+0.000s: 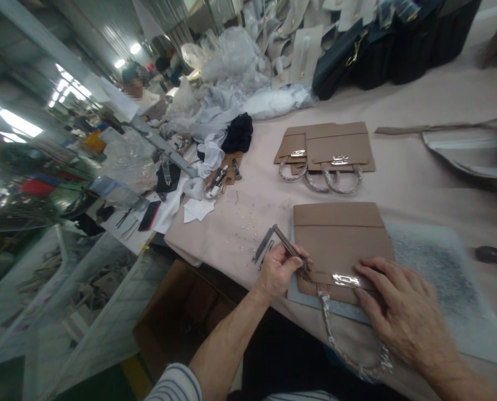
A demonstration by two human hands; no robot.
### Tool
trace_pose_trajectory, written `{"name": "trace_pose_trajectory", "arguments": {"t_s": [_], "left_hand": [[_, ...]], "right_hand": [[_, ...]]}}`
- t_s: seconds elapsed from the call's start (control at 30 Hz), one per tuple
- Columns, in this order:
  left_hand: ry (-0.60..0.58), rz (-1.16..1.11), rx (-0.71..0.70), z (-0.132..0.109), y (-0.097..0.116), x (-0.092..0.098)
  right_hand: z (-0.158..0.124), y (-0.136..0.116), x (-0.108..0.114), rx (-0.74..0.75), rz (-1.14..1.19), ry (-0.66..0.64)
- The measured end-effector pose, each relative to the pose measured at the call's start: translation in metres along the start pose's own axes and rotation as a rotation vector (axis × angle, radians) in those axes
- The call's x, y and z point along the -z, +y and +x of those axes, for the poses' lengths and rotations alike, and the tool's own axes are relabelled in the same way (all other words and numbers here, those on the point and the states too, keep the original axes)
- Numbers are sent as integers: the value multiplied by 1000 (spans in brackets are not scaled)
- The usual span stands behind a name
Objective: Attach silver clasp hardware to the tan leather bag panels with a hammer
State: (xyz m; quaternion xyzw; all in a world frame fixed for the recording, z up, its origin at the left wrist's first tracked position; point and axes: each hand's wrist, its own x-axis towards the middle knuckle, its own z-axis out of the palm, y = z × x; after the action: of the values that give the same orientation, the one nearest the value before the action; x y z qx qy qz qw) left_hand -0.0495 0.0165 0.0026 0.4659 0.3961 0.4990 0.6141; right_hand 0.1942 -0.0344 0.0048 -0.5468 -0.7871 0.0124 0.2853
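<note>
Head: left hand (pixel 279 271) clenches its grip round a tool (pixel 287 240); right hand's (pixel 407 306) grip is loose, fingers on the panel (pixel 340 239), which lies on a mat (pixel 434 262). Tool could slip and scratch if panel shifts; dangling handle (pixel 326 320) could drag it. Tip contact too blurred to tell.

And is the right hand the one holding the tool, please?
No, the left hand grips the tool; the right hand rests on the brown panel.

Head-worn view, tilted, facing forward and down; worktable (pixel 265 161) near
</note>
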Motion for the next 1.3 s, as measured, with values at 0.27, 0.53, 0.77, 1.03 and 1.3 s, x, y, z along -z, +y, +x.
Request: {"name": "trace_pose_trajectory", "arguments": {"t_s": [0.27, 0.53, 0.77, 1.03, 1.3], "left_hand": [[4, 93, -159, -5, -1, -3], [-47, 85, -99, -2, 2, 0], [-89, 315, -237, -5, 2, -1], [-177, 450, -310, -2, 7, 2], [-150, 464, -384, -4, 5, 2]], "right_hand": [[1, -1, 1, 12, -6, -5], [1, 0, 0, 25, -18, -4], [0, 0, -1, 20, -19, -3], [-2, 1, -1, 3, -18, -23], [-3, 3, 15, -125, 281, 2]]}}
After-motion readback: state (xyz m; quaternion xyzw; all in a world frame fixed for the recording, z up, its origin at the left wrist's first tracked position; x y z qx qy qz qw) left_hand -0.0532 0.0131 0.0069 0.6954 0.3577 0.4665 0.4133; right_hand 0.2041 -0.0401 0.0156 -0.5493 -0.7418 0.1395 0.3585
